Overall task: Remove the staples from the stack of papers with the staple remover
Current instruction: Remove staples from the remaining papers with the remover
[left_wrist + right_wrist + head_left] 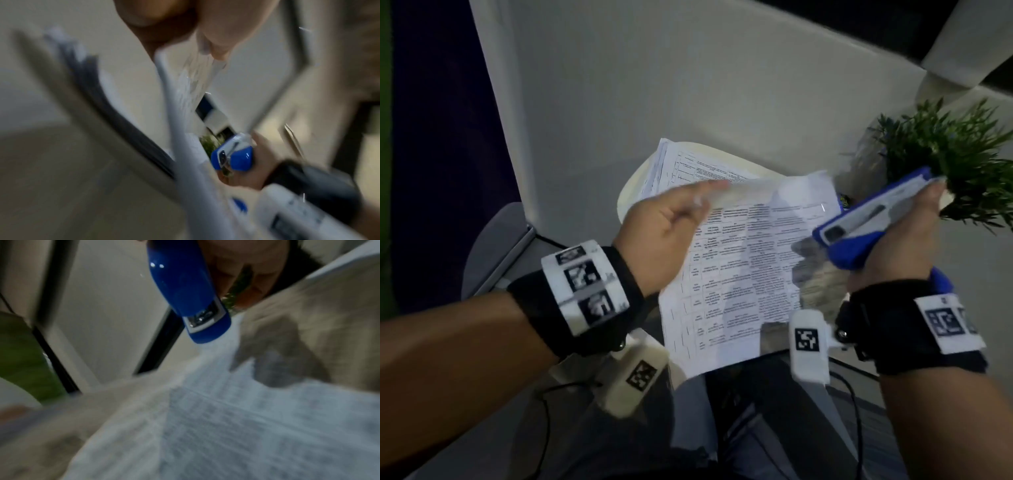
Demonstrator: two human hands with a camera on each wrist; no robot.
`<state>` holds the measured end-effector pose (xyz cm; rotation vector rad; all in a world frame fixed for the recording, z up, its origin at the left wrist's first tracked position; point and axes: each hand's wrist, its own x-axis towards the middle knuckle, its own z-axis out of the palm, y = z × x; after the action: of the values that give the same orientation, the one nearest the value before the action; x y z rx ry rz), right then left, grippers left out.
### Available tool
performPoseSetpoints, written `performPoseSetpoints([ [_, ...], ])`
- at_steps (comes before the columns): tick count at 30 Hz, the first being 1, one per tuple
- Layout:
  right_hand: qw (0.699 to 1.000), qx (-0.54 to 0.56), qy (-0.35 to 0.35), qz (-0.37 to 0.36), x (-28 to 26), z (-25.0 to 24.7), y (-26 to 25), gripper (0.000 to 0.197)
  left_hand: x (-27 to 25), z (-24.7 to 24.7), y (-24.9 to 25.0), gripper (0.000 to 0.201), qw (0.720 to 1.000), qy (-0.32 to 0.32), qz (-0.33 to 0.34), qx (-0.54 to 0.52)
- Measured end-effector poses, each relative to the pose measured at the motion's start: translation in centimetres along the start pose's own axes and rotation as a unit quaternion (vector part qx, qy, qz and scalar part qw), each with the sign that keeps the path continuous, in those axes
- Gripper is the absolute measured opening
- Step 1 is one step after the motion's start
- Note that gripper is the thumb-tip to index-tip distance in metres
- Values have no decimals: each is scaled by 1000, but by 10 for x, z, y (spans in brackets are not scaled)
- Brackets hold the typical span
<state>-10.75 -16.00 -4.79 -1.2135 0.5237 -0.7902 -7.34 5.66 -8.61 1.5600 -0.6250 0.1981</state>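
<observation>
left hand [664, 219]: pinches printed sheet [739, 274] by top edge
right hand [897, 246]: grips blue stapler [873, 222]
rest: paper stack [688, 168] on counter [619, 102]

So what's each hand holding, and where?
Left hand pinches the top sheet by its upper edge; right hand grips the blue stapler around its rear.

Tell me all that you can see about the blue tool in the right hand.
The blue tool is long and glossy, plastic-looking, with a white and silver metal part along one face. The right hand grips its rear half; its front end points toward the papers, above them and apart. It is tilted, beside a green plant.
</observation>
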Motion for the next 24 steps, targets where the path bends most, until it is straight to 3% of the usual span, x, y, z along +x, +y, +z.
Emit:
performPoseSetpoints([
  [1,999,-33,4,22,3,-8,6,37,-3,0,0,44,991,-68,82,80],
  [2,996,-72,18,51,5,-14,11,38,-6,2,-1,50,958,-155,172,168],
  [4,986,-128,57,89,7,-26,20,40,-13,7,-11,46,864,-281,313,277],
  [7,982,-137,69,114,8,-32,24,42,-17,15,-22,44,822,-360,328,295],
  [13,979,-157,60,114,8,-34,24,39,-16,18,-16,47,785,-340,375,356],
  [21,980,-142,60,127,9,-38,28,42,-20,14,-17,47,812,-355,342,313],
  [23,983,-88,54,150,8,-37,23,48,-22,11,-16,49,860,-329,284,267],
  [24,986,-52,46,153,11,-39,22,55,-20,6,-11,53,906,-288,215,222],
])
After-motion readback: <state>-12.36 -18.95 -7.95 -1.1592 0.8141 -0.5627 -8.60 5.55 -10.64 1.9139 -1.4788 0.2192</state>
